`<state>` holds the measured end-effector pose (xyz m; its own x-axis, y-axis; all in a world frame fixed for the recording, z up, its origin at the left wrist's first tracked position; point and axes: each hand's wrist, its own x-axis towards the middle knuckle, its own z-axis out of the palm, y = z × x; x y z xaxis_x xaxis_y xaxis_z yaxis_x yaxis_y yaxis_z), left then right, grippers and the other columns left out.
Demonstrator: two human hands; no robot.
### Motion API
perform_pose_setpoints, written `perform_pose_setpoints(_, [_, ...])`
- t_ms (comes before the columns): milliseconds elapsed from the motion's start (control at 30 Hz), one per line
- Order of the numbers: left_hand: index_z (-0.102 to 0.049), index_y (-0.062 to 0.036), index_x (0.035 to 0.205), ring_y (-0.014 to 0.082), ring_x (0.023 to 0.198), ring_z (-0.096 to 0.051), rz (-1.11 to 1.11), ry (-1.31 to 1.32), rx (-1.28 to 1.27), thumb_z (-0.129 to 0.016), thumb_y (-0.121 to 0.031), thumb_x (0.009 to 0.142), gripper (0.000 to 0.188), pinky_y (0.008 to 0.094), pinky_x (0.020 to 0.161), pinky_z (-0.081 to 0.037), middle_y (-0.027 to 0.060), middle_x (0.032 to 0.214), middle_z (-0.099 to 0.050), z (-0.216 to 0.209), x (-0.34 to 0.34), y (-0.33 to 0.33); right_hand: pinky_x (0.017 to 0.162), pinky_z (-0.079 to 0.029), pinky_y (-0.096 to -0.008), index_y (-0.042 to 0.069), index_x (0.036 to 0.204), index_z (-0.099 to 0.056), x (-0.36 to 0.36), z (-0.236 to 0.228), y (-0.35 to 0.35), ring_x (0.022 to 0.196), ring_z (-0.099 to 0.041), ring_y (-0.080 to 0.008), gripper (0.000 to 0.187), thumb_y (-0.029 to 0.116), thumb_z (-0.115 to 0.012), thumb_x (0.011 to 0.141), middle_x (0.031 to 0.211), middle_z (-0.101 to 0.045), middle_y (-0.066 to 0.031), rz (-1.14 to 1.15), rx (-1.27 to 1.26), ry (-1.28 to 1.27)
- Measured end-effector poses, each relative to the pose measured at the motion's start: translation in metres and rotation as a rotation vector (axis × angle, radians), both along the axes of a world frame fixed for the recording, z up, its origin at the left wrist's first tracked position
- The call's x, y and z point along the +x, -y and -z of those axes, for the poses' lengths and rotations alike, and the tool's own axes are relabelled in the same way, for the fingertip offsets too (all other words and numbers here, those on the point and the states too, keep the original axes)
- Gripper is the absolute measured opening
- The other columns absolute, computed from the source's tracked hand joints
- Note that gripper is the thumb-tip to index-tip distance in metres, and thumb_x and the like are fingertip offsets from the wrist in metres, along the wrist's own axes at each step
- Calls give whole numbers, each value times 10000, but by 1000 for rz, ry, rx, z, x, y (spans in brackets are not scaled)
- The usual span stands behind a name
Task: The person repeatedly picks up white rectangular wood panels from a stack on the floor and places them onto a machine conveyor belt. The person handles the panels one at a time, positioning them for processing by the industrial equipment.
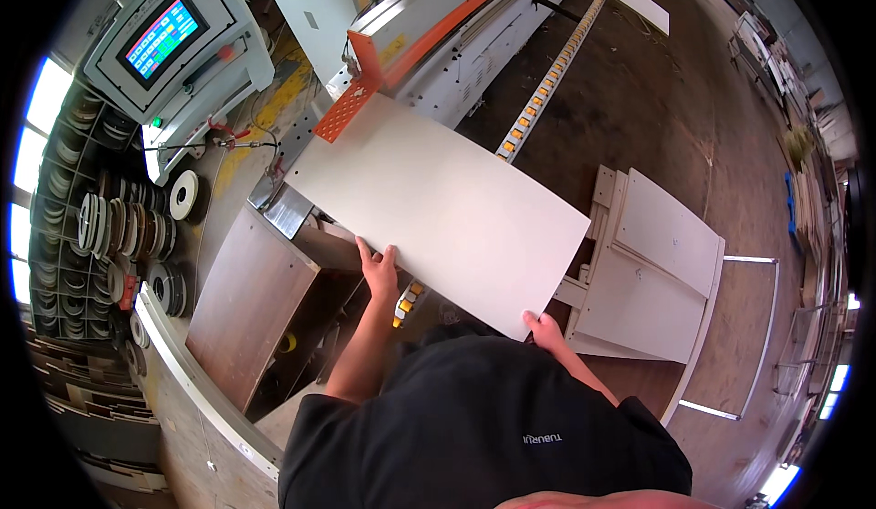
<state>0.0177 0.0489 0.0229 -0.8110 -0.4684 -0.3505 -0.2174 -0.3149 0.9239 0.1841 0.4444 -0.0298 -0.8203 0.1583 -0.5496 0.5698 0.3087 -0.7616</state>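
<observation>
A large white rectangular panel [438, 208] lies flat in front of me, its far end reaching beside an orange perforated guard [349, 107] on a long machine. My left hand [380, 273] is at the panel's left near edge, with a finger and the thumb showing against it and the other fingers hidden. At the near right corner, my right hand [545, 331] grips the panel, thumb on top and fingers underneath out of sight. A metal plate [288, 209] sits beside the panel's far left corner.
A control cabinet with a lit screen [164, 38] stands far left, near racked edge-band rolls [119, 224]. A brown cabinet [251, 304] is left of me. A roller rail [547, 84] extends beyond the panel. Stacked white boards [652, 272] lie at right, beside a metal frame [762, 340].
</observation>
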Motion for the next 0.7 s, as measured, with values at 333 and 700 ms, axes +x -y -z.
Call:
perform_pose_setpoints(333, [-91, -225, 1660, 91, 698, -507, 81, 25, 65, -598, -61, 993, 854, 292, 610, -473, 17, 917, -618, 1, -73, -41, 624, -542, -318, -24, 1109, -646, -88, -25, -38, 762, -659, -157, 455, 416, -658, 992, 960, -696, -93, 153, -233, 43])
perform_pose_setpoints(700, [-594, -12, 1263, 108, 726, -609, 491, -11, 68, -615, -105, 984, 296, 251, 668, -505, 65, 940, -681, -13, -63, -153, 851, -514, -324, 47, 1468, -493, -90, -37, -128, 1021, -646, -166, 708, 611, -353, 1063, 1457, -568, -106, 452, -662, -97])
